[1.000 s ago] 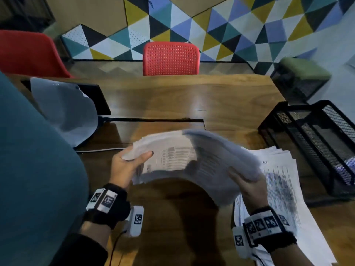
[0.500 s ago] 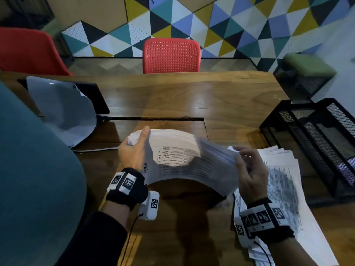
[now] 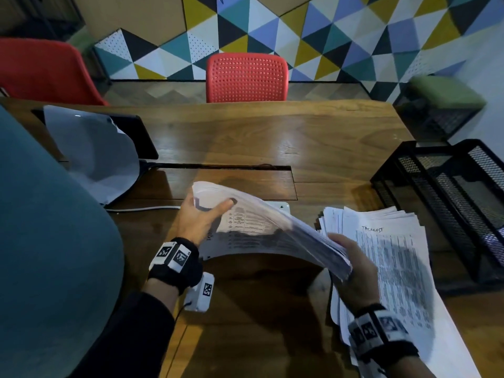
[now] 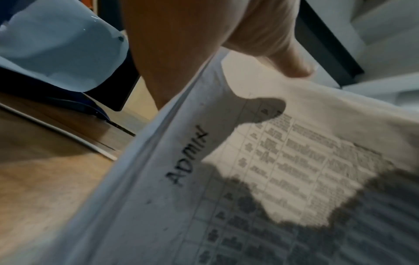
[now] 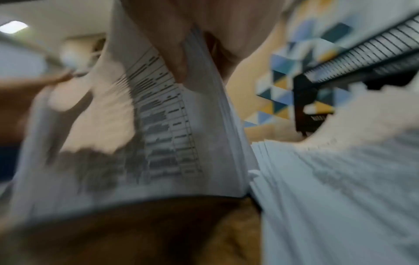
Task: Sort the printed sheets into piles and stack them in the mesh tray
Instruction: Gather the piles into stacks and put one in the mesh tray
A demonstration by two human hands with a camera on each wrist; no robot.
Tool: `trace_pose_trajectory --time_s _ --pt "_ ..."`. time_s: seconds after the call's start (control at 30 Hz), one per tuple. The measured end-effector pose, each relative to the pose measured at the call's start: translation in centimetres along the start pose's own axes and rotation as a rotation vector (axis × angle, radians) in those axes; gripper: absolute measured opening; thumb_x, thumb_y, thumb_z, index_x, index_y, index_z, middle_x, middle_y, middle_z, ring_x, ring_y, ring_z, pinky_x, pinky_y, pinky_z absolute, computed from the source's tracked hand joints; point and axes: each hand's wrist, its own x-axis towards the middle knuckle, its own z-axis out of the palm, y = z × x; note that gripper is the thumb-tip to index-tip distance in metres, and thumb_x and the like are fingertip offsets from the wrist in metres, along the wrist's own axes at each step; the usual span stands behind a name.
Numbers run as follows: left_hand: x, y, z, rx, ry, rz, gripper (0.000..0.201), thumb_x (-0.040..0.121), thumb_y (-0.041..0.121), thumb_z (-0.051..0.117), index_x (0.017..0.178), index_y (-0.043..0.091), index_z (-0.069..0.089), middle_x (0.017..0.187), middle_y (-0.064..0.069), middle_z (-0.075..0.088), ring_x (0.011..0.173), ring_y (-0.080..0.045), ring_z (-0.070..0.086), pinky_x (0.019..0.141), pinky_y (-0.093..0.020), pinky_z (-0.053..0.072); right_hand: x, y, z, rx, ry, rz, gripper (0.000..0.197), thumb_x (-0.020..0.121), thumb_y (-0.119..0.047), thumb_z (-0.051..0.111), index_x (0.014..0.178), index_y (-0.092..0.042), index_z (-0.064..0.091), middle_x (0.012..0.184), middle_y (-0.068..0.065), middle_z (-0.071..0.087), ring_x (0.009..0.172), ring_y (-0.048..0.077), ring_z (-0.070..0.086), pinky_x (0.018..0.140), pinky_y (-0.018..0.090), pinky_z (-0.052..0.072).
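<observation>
Your left hand (image 3: pixel 197 219) and right hand (image 3: pixel 351 264) each grip an end of the bowed sheaf (image 3: pixel 267 230) at mid-frame; pile (image 3: pixel 395 255) lower right.

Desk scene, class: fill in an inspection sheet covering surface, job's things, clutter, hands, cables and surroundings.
Surface: wooden desk, glossy.
Job's things: bent stack marked ADMIN held above the desk; loose pile headed TASKLIST at right; mesh tray beyond it.
Clutter: grey sheet draped over a dark tablet.
Hands: left hand and right hand grip the stack's ends.
Cables: white cable on the desk.
Surroundings: red chairs, triangle-patterned wall, green stool.
</observation>
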Motion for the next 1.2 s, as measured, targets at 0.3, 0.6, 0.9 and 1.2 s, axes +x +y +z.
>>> trace_pose_trajectory --time_s 0.3,0.6,0.9,1.2 --pt "-2.1 1.3 -0.2 -0.318 0.102 0.116 0.029 0.074 0.009 0.083 0.098 0.008 0.067 0.088 0.001 0.075 0.080 -0.005 0.073 0.066 -0.020 0.057 3.9 -4.3 -1.0 0.589 0.224 0.174 0.023 0.085 -0.003 0.068 0.103 -0.002 0.054 0.088 -0.010 0.064 0.080 -0.003 0.062 0.069 0.016 0.052" --pt "-1.0 2.3 0.7 -0.319 0.193 0.103 0.026 0.089 0.032 0.069 0.091 0.007 0.063 0.086 -0.005 0.068 0.069 -0.005 0.066 0.062 -0.017 0.051 3.8 -1.7 0.5 0.756 0.106 0.421 0.035 0.075 0.003 0.075 0.109 0.005 0.065 0.102 0.015 0.072 0.097 0.025 0.070 0.084 0.036 0.057" --pt "1.1 1.7 0.7 -0.364 0.110 -0.021 0.078 0.083 0.069 0.050 0.116 -0.001 0.061 0.101 -0.013 0.070 0.074 -0.011 0.072 0.060 -0.020 0.055 3.5 -0.4 -0.9 0.827 0.070 0.423 0.041 0.070 0.001 0.079 0.106 -0.008 0.061 0.092 -0.007 0.072 0.089 0.008 0.068 0.073 0.021 0.056" --pt "0.9 2.3 2.4 -0.405 0.212 -0.131 0.083 0.080 0.081 0.045 0.126 0.015 0.060 0.110 -0.008 0.070 0.099 -0.023 0.068 0.085 -0.036 0.053 5.6 -2.2 -0.1 0.852 0.085 0.344 0.036 0.077 0.003 0.074 0.110 0.005 0.060 0.092 -0.005 0.074 0.089 0.009 0.069 0.075 0.021 0.055"
